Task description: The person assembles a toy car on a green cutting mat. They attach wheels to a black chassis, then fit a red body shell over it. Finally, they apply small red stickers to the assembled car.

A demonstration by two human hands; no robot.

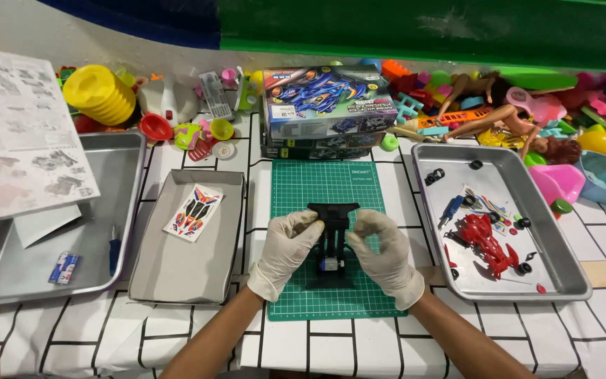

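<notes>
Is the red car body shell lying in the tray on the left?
No, the red car body shell lies in the right metal tray, while the left tray holds paper sheets and small items.

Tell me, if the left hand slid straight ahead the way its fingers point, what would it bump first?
The left hand already touches the black toy car chassis its fingers point at, probably meeting that first.

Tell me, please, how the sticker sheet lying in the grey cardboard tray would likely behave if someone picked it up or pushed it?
The sticker sheet looks thin and flat, so it would probably flex and weigh very little. Lying flush on the cardboard tray, it may slide rather than lift when pushed, and its edge could be hard to catch, especially with gloved fingers like those of the left hand.
</notes>
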